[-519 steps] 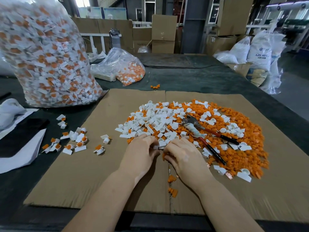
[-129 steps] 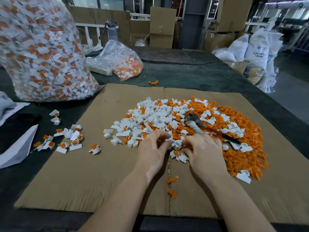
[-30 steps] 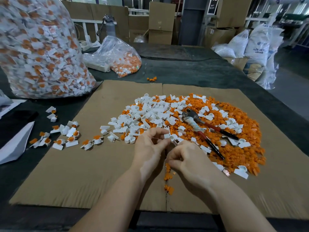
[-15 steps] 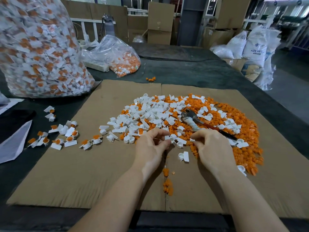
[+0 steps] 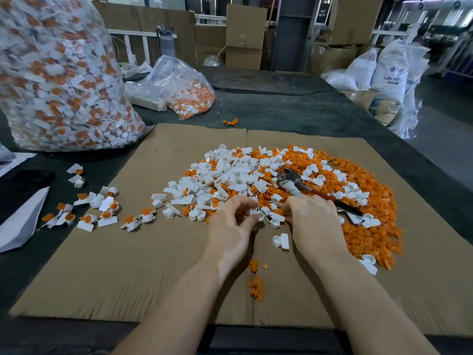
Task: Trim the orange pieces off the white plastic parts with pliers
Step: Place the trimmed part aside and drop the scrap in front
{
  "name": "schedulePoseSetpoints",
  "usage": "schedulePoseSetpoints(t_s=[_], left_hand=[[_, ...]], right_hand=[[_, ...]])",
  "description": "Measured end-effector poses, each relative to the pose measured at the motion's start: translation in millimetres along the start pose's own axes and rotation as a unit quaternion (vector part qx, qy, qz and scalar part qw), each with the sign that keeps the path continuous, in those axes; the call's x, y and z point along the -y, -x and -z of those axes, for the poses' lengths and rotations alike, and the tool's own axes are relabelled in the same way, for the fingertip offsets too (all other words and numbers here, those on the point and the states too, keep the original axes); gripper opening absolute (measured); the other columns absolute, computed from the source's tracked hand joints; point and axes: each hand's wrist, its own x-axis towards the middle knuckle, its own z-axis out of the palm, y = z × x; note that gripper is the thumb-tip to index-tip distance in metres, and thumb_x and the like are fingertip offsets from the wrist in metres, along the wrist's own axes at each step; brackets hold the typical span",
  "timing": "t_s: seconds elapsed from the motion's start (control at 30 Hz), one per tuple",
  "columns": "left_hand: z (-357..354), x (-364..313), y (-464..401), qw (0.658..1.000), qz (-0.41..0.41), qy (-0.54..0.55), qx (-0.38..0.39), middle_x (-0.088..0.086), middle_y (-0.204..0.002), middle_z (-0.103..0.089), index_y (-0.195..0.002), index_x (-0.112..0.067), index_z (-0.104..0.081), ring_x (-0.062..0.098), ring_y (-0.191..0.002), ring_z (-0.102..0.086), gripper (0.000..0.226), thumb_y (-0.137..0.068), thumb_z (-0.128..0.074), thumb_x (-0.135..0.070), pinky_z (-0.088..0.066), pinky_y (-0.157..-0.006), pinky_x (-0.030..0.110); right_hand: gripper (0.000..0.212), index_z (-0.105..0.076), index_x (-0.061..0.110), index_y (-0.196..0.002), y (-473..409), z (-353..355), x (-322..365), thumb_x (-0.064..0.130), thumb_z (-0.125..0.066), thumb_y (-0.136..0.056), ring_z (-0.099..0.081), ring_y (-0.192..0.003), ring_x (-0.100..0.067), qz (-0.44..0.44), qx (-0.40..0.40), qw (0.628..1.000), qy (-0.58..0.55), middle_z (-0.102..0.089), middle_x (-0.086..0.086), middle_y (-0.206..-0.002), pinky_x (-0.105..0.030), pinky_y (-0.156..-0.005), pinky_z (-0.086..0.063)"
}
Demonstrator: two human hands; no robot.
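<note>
A heap of white plastic parts (image 5: 230,175) lies on the cardboard sheet (image 5: 128,265), merging on the right into a spread of loose orange pieces (image 5: 371,226). Red-handled pliers (image 5: 290,179) rest on the heap, and their handles run under my right hand (image 5: 314,221). That hand's fingers curl down at the heap's near edge and hide what they touch. My left hand (image 5: 230,226) pinches a white part (image 5: 254,212) between thumb and fingers. One trimmed white part (image 5: 281,240) lies alone between my hands. A few orange bits (image 5: 256,285) sit along the cardboard seam.
Several parts with orange still attached (image 5: 102,208) are scattered at the left. A large clear bag of such parts (image 5: 58,80) stands at the back left, and a smaller bag (image 5: 184,88) lies behind the cardboard. White sacks (image 5: 389,73) and boxes stand beyond the table's right edge.
My right hand moved from near the seam forward onto the heap over the pliers' handles, and a white part now lies on the cardboard. My left hand stayed put.
</note>
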Motion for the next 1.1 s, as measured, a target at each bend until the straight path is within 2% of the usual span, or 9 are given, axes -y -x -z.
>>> schedulePoseSetpoints(t_s=[0.13, 0.2, 0.3, 0.43, 0.6, 0.77, 0.9, 0.97, 1.1], left_hand=[[0.2, -2.7, 1.2, 0.996, -0.048, -0.047, 0.05, -0.007, -0.089, -0.057, -0.071, -0.03, -0.063, 0.016, -0.086, -0.059, 0.04, -0.087, -0.054, 0.006, -0.049, -0.077, 0.023], [0.5, -3.4, 2.7, 0.99, -0.074, -0.078, 0.09, -0.011, -0.09, -0.051, -0.072, -0.021, -0.07, 0.013, -0.09, -0.056, 0.037, -0.087, -0.052, 0.007, -0.049, -0.079, 0.02], [-3.4, -4.8, 4.1, 0.967, -0.155, -0.157, 0.13, -0.016, -0.091, -0.044, -0.094, -0.018, -0.074, 0.001, -0.087, -0.044, 0.014, -0.086, -0.063, -0.015, -0.033, -0.076, 0.0], [-12.9, -0.9, 0.8, 0.94, -0.17, -0.261, 0.136, -0.014, -0.098, -0.035, -0.117, -0.02, -0.066, -0.001, -0.089, -0.036, 0.039, -0.081, -0.071, -0.035, -0.027, -0.076, 0.006], [-9.5, 1.5, -3.0, 0.968, -0.116, -0.211, 0.065, -0.015, -0.094, -0.04, -0.11, -0.017, -0.069, 0.002, -0.089, -0.041, 0.031, -0.083, -0.069, -0.032, -0.031, -0.07, 0.002], [-6.5, 0.3, -3.0, 0.978, -0.093, -0.174, 0.061, -0.012, -0.098, -0.044, -0.109, -0.015, -0.069, 0.004, -0.095, -0.046, 0.022, -0.092, -0.057, -0.011, -0.031, -0.076, -0.003], [-3.2, -0.2, -2.4, 0.983, -0.084, -0.156, 0.042, -0.013, -0.092, -0.048, -0.103, -0.016, -0.072, 0.001, -0.089, -0.046, 0.019, -0.092, -0.058, -0.012, -0.03, -0.074, -0.003], [-1.9, -0.1, -2.7, 0.989, -0.068, -0.126, 0.031, -0.016, -0.089, -0.048, -0.099, -0.017, -0.073, -0.001, -0.086, -0.047, 0.016, -0.09, -0.061, -0.011, -0.03, -0.073, -0.004], [0.0, -0.4, -2.0, 0.994, -0.05, -0.093, 0.018, -0.017, -0.092, -0.054, -0.088, -0.028, -0.066, 0.001, -0.09, -0.051, 0.017, -0.087, -0.064, -0.011, -0.034, -0.076, 0.0]], right_hand=[[0.012, -0.056, 0.024, -0.102, 1.3, -2.3, -2.6, 0.016, -0.052, -0.093, -0.049, -0.102, -0.017, -0.001, -0.003, 1.0, 0.007, -0.061, 0.004, -0.107, -0.032, -0.09, -0.036], [0.01, -0.056, 0.025, -0.099, 1.3, -2.7, -2.3, 0.018, -0.054, -0.092, -0.05, -0.101, -0.017, 0.0, -0.007, 1.0, 0.01, -0.061, 0.005, -0.105, -0.032, -0.089, -0.035], [0.007, -0.054, 0.025, -0.096, 0.4, -1.9, -0.8, 0.02, -0.055, -0.091, -0.049, -0.098, -0.016, 0.004, -0.012, 1.0, 0.016, -0.061, 0.006, -0.1, -0.03, -0.087, -0.034], [0.008, -0.046, 0.022, -0.09, -1.6, -0.7, 2.1, 0.016, -0.052, -0.09, -0.048, -0.092, -0.017, 0.021, -0.017, 1.0, 0.012, -0.06, 0.003, -0.097, -0.029, -0.08, -0.033], [0.01, -0.045, 0.018, -0.094, -1.0, 0.3, 5.1, 0.008, -0.044, -0.092, -0.051, -0.092, -0.019, 0.036, -0.019, 0.999, 0.02, -0.06, -0.002, -0.099, -0.025, -0.072, -0.03], [0.015, -0.045, 0.017, -0.097, 1.3, 3.5, 6.5, 0.004, -0.044, -0.091, -0.052, -0.093, -0.019, 0.016, -0.007, 0.999, 0.027, -0.058, -0.003, -0.101, -0.025, -0.067, -0.028], [0.018, -0.04, 0.017, -0.093, 0.2, 5.0, 8.1, 0.0, -0.044, -0.09, -0.053, -0.092, -0.02, 0.023, -0.002, 0.999, 0.024, -0.059, -0.004, -0.1, -0.026, -0.065, -0.03], [0.016, -0.048, 0.014, -0.098, 0.7, 5.3, 9.3, 0.0, -0.047, -0.09, -0.055, -0.091, -0.021, 0.024, -0.012, 0.999, 0.019, -0.06, -0.005, -0.099, -0.026, -0.066, -0.035], [0.021, -0.063, 0.008, -0.11, 3.7, 3.3, 8.0, 0.007, -0.058, -0.09, -0.059, -0.093, -0.022, 0.011, -0.091, 0.985, -0.149, -0.064, -0.009, -0.102, -0.03, -0.08, -0.047]])
